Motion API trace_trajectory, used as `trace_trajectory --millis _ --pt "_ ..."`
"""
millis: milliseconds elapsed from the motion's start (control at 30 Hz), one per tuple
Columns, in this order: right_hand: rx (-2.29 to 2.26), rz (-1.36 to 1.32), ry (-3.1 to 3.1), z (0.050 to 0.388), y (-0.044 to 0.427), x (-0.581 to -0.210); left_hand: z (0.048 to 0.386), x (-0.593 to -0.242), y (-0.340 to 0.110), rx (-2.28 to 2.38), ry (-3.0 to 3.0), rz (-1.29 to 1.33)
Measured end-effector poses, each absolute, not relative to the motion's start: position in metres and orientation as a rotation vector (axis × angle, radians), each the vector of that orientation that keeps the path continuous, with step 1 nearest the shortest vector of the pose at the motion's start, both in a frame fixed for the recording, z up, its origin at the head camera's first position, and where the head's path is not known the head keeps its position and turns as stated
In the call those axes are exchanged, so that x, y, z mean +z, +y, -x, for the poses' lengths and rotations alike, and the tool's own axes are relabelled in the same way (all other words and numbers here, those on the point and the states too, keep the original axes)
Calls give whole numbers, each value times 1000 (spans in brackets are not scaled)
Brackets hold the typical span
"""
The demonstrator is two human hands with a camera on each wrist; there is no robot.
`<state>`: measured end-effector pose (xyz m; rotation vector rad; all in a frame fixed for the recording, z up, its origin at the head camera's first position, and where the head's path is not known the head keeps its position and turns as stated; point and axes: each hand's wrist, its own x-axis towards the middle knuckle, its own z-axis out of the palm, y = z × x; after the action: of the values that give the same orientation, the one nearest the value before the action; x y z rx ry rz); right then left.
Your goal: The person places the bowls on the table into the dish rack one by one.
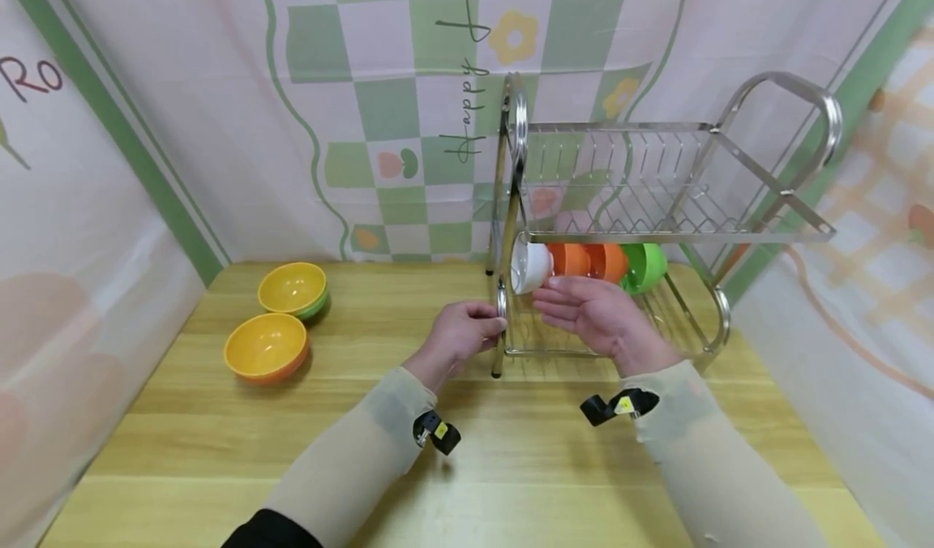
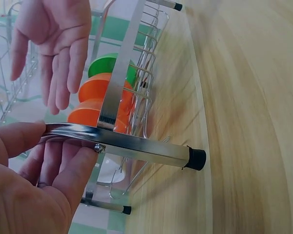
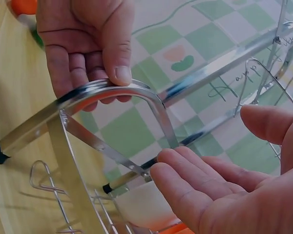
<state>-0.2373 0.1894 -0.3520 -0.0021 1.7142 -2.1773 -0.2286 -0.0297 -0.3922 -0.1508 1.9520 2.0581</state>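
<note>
A two-tier metal dish rack (image 1: 613,237) stands on the right half of the table. My left hand (image 1: 461,333) pinches the curved bar at its lower left corner; in the left wrist view the thumb and fingers (image 2: 51,161) lie on both sides of that bar. On the lower tier a white bowl (image 1: 536,266), orange bowls (image 1: 607,263) and a green bowl (image 1: 645,268) stand on edge in a row. My right hand (image 1: 594,313) is in front of them, palm turned up, fingers extended and holding nothing. In the right wrist view its fingertips (image 3: 168,178) appear near the white bowl (image 3: 144,204).
At the table's left, a yellow-lined bowl with a green outside (image 1: 292,288) sits behind a yellow-lined orange bowl (image 1: 266,347). The rack's upper tier (image 1: 620,183) overhangs the row of bowls. A patterned cloth (image 1: 387,110) hangs behind the wooden table (image 1: 489,483).
</note>
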Motion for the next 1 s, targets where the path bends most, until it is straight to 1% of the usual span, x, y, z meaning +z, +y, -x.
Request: trace_trajectory --millis 300,633,800,1000 --pt "-2137 -9 1693 235 170 -358 225 -393 -31 2019 2019 93" --pt "-2128 -7 1703 233 154 -363 221 -396 -37 1836 2210 62" --pt "-2099 11 1730 233 145 -364 222 -399 -41 1928 2123 33" --pt "-2093 -34 1787 234 137 -365 225 -394 -56 2113 1874 111"
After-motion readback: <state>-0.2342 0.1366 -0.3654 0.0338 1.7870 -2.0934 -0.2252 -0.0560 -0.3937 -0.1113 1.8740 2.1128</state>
